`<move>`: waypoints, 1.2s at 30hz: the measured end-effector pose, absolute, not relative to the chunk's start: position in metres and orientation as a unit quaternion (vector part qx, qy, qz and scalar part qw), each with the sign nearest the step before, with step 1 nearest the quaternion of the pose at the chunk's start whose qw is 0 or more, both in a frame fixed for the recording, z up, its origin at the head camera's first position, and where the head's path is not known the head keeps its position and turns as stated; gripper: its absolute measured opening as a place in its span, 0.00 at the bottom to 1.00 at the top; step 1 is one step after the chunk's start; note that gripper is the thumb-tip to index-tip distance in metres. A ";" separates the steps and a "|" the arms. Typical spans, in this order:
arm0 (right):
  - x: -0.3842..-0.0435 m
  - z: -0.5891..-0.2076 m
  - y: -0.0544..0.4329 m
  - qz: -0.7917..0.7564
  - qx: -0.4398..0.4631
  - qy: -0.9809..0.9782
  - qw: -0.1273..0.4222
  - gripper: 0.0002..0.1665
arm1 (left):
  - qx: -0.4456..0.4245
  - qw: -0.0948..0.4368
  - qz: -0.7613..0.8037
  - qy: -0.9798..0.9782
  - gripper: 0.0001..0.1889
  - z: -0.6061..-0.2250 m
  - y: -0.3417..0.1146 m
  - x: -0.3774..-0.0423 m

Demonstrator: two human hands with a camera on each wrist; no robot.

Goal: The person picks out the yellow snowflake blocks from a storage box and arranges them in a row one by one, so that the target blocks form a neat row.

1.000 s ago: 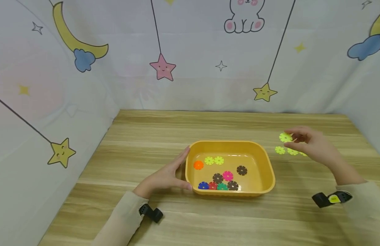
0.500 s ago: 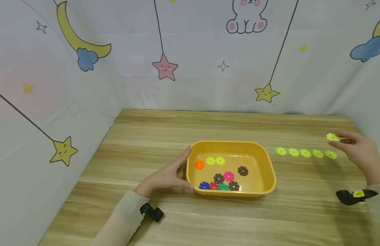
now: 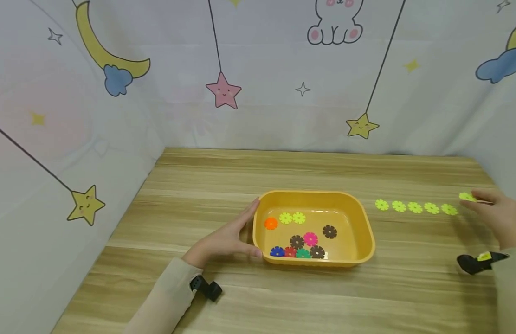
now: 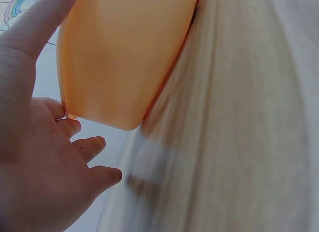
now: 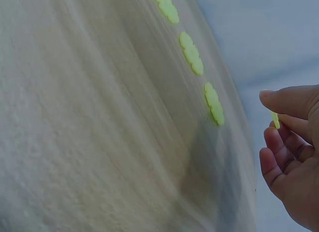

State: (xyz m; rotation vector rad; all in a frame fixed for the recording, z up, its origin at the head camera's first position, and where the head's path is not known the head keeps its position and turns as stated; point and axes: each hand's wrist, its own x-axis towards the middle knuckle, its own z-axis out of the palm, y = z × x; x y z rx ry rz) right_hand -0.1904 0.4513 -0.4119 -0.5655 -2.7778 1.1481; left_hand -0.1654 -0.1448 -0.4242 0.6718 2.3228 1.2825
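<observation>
My right hand (image 3: pixel 498 215) pinches a yellow-green snowflake disc (image 3: pixel 467 197) between thumb and fingers, at the right end of a row of matching discs (image 3: pixel 414 208). In the right wrist view the pinched disc (image 5: pixel 275 119) shows edge-on beneath the thumb, above the table. My left hand (image 3: pixel 224 236) rests against the left end of a yellow plastic tray (image 3: pixel 368 232), its thumb at the near corner and its fingers extended along the far one. Seen from the left wrist, several fingertips (image 4: pixel 107 177) extend below the tray's wall (image 4: pixel 129 57).
Inside the tray lie two yellow-green discs (image 3: pixel 292 218), an orange disc (image 3: pixel 271 223), a pink disc (image 3: pixel 311 239) and several brown, blue, red and green ones. Pale printed cloth walls (image 3: pixel 258 125) border the wooden table (image 3: pixel 208 181) at the back and sides.
My right hand has moved right with a disc, beyond the row's right end, and slightly lower over the last half second. The row's discs came fully into view. My left hand stays at the tray.
</observation>
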 end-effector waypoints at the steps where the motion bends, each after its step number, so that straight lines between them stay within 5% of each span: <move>1: -0.191 -0.413 0.453 0.380 -0.189 -0.905 0.039 0.45 | 0.240 0.201 0.459 0.831 0.66 -0.424 -0.145 -0.165; 36: -0.193 -0.437 0.477 0.325 -0.206 -0.923 0.002 0.43 | 0.253 0.193 0.455 0.832 0.66 -0.424 -0.144 -0.166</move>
